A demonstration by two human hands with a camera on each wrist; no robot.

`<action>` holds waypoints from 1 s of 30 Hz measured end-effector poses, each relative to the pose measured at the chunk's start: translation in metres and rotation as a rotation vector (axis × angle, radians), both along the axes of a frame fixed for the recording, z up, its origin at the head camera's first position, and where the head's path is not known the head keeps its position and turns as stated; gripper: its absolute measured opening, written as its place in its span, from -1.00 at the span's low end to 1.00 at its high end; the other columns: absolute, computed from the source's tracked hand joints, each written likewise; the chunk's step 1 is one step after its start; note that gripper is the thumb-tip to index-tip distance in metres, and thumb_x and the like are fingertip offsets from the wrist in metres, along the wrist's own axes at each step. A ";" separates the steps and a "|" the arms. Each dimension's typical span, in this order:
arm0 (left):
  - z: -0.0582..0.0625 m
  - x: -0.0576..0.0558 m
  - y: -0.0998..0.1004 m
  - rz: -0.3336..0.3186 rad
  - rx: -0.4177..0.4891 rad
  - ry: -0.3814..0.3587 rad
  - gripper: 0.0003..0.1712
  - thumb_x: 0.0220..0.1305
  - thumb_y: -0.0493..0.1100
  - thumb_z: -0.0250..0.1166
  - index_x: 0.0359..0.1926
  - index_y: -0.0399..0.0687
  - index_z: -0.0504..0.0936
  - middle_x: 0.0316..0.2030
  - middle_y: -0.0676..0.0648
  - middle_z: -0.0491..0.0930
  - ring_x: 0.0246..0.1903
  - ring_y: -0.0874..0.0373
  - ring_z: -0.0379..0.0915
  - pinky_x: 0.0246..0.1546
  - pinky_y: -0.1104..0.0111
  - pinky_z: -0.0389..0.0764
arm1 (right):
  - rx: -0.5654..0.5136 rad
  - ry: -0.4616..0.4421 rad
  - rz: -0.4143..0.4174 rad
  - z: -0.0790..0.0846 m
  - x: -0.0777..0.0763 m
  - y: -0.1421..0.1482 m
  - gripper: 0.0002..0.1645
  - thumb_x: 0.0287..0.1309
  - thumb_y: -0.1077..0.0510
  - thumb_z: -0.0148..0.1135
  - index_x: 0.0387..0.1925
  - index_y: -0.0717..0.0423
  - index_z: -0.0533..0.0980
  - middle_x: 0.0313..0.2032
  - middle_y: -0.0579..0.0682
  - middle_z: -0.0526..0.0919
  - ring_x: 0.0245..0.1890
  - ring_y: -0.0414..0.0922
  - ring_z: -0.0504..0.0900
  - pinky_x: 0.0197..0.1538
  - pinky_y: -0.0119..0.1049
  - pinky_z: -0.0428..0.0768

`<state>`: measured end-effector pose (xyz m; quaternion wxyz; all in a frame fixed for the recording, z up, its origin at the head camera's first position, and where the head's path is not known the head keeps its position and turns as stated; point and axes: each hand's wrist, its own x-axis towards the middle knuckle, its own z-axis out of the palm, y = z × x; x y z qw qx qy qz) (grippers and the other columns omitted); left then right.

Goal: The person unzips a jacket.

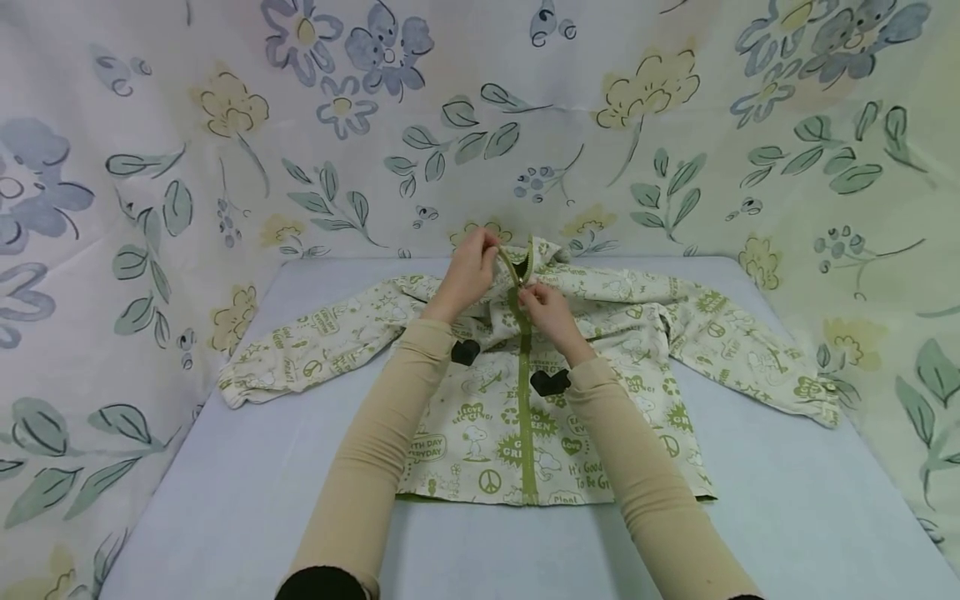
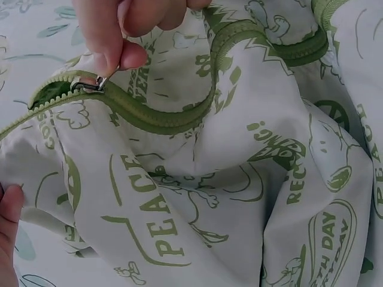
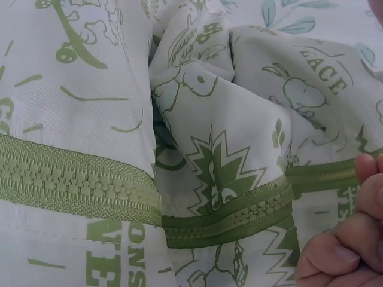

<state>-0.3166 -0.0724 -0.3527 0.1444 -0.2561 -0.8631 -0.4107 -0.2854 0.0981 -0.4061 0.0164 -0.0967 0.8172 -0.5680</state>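
Note:
A white hooded jacket (image 1: 480,433) with green cartoon print lies front up, its sleeves spread wide. Its green front zipper (image 2: 155,116) is joined below the slider, and the teeth part above it near the collar. My right hand (image 1: 551,317) pinches the metal zipper pull (image 2: 90,85) between thumb and finger, just below the neck opening. At the left side of the collar, my left hand (image 1: 468,271) grips the jacket's fabric; its fingertips (image 2: 9,218) show at the edge of the left wrist view. The chest fabric is bunched into folds under both hands.
The jacket lies on a pale table (image 1: 247,492). A floral curtain (image 1: 480,125) hangs behind and around both sides. Two black wrist-camera mounts (image 1: 551,382) sit over the jacket's chest, by my beige sleeves (image 1: 375,450).

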 end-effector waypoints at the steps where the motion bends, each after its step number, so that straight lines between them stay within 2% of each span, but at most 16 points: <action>1: 0.000 0.000 0.000 0.003 0.004 -0.001 -0.81 0.44 -0.27 -0.11 -0.07 -0.27 0.37 -0.20 -0.12 0.38 -0.30 0.09 0.29 -0.29 0.32 0.38 | 0.000 0.003 -0.003 0.000 0.000 0.000 -0.59 0.40 0.06 -0.10 -0.19 0.37 0.48 -0.60 0.07 0.36 -0.72 -0.20 0.19 -0.60 -0.29 0.25; 4: 0.000 -0.001 0.000 0.015 0.009 -0.016 -0.81 0.44 -0.26 -0.12 -0.06 -0.26 0.36 -0.20 -0.12 0.38 -0.29 0.09 0.30 -0.28 0.32 0.38 | 0.011 0.024 -0.015 -0.010 -0.006 0.002 -0.57 0.39 0.01 -0.08 -0.18 0.34 0.49 -0.62 0.01 0.33 -0.71 -0.17 0.19 -0.63 -0.28 0.24; 10: 0.006 0.001 -0.001 0.050 0.044 -0.050 -0.82 0.46 -0.25 -0.14 -0.06 -0.24 0.33 -0.20 -0.13 0.35 -0.28 0.08 0.29 -0.28 0.30 0.37 | 0.010 0.030 -0.012 -0.009 -0.004 0.003 -0.58 0.38 0.02 -0.07 -0.20 0.32 0.50 -0.64 0.01 0.33 -0.73 -0.18 0.18 -0.67 -0.30 0.23; 21: 0.014 -0.001 -0.010 0.107 0.143 0.005 -0.80 0.45 -0.28 -0.15 -0.05 -0.32 0.34 -0.23 -0.15 0.34 -0.30 0.07 0.28 -0.28 0.30 0.39 | 0.031 0.004 -0.007 -0.014 -0.004 0.006 -0.64 0.37 0.05 -0.05 -0.27 0.26 0.54 -0.72 -0.02 0.30 -0.77 -0.19 0.16 -0.69 -0.31 0.21; 30: 0.016 -0.004 -0.015 0.126 0.176 0.011 -0.84 0.45 -0.29 -0.15 -0.09 -0.27 0.32 -0.24 -0.16 0.34 -0.33 0.06 0.27 -0.30 0.30 0.36 | 0.053 0.001 -0.016 -0.015 -0.003 0.006 -0.67 0.37 0.04 -0.04 -0.35 0.18 0.53 -0.51 0.05 0.41 -0.68 -0.14 0.24 -0.63 -0.29 0.23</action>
